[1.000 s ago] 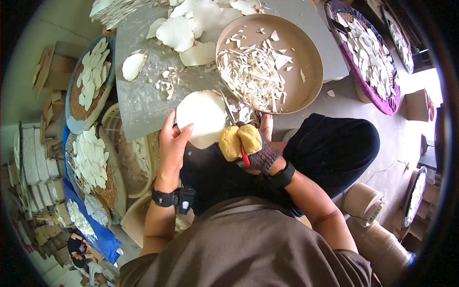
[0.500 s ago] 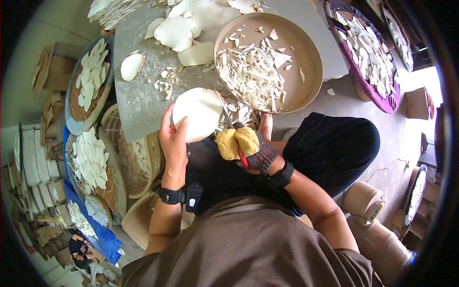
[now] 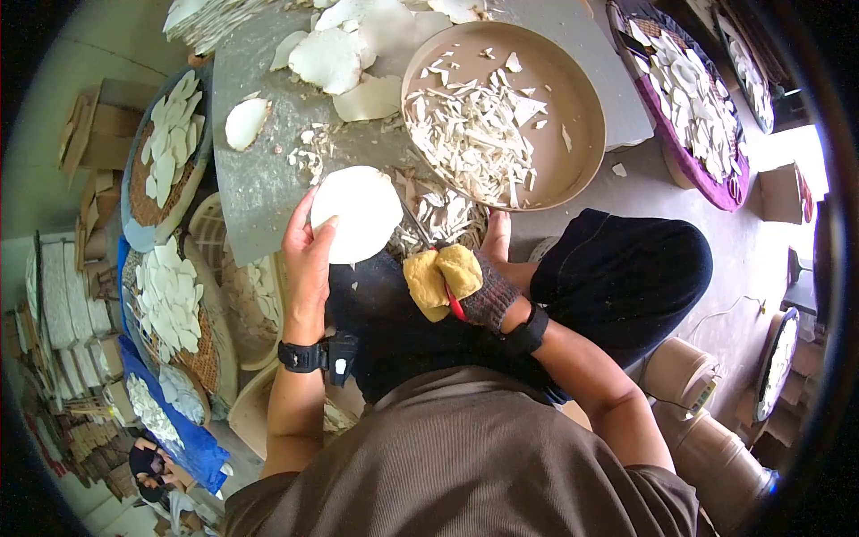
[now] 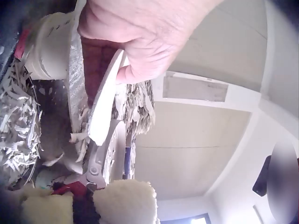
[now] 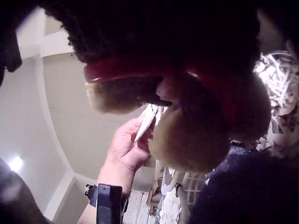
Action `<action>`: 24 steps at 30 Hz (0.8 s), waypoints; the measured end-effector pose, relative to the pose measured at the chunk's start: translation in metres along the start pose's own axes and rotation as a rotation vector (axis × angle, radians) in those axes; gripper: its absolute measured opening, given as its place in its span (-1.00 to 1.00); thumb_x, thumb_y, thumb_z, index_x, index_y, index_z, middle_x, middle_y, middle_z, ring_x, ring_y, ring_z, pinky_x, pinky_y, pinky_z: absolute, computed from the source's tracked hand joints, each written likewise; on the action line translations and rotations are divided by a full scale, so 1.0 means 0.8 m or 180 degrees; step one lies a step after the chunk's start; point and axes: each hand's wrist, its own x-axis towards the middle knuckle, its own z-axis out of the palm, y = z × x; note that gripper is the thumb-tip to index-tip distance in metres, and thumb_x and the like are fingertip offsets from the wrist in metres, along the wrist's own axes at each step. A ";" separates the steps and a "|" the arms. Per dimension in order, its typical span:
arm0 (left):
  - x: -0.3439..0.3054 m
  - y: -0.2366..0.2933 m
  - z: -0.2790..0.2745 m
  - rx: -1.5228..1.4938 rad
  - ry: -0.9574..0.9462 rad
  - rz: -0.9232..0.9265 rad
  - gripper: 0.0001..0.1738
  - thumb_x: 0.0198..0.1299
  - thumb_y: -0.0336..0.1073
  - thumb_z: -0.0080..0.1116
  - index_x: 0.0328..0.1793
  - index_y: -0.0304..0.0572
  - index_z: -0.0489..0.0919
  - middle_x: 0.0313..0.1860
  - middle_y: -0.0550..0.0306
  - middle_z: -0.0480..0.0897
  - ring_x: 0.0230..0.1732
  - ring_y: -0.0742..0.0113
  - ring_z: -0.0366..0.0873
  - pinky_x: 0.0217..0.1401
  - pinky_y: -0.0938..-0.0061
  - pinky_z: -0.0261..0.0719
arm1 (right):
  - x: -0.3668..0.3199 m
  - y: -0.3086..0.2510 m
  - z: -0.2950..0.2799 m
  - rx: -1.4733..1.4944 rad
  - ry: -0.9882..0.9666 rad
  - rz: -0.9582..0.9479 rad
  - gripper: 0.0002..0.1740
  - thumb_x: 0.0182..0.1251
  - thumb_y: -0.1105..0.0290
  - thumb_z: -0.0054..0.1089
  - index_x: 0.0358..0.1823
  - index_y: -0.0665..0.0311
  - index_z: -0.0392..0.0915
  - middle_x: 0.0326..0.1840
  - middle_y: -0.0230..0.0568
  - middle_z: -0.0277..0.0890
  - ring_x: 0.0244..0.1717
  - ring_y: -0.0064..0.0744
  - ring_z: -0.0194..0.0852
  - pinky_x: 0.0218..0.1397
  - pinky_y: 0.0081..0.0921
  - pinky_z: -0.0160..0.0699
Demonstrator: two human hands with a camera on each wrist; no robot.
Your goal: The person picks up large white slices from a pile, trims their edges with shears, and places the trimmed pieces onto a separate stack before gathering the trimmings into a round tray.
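Note:
My left hand (image 3: 309, 259) pinches a thin, round white slice (image 3: 358, 215) at its left side, thumb on the upper face. In the left wrist view the slice (image 4: 103, 109) stands nearly edge-on above the scissors (image 4: 95, 170). A knitted glove covers my right hand (image 3: 495, 300), which grips those scissors by red handles padded with yellow foam (image 3: 460, 271). Their blades point up and left, with the tips right at the slice's right edge. In the right wrist view, glove and foam hide most of the scissors, with the left hand (image 5: 126, 147) beyond.
A round brown tray (image 3: 568, 98) with white scraps stands at the grey table's (image 3: 250, 192) edge; more scraps (image 3: 447, 219) lie below it. Several irregular white slices (image 3: 329, 63) lie on the table. Baskets of slices (image 3: 170, 295) stand left, a purple-edged one (image 3: 693, 107) right.
My left hand and the slice have shifted left. The brownish patch on the slice's upper right edge no longer shows. The right hand and scissors have moved only slightly, down and left.

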 end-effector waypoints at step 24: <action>0.015 0.000 -0.019 0.0296 -0.1127 -0.0181 -0.42 0.14 -0.52 0.07 0.34 -0.34 0.27 0.16 0.07 0.48 0.14 0.39 0.44 0.22 0.50 0.39 | -0.006 0.028 0.078 -0.1904 -0.0382 -0.1963 -0.44 0.23 -0.07 -0.21 -0.01 0.27 0.41 -0.12 -0.10 0.50 -0.18 -0.19 0.50 -0.08 -0.28 0.46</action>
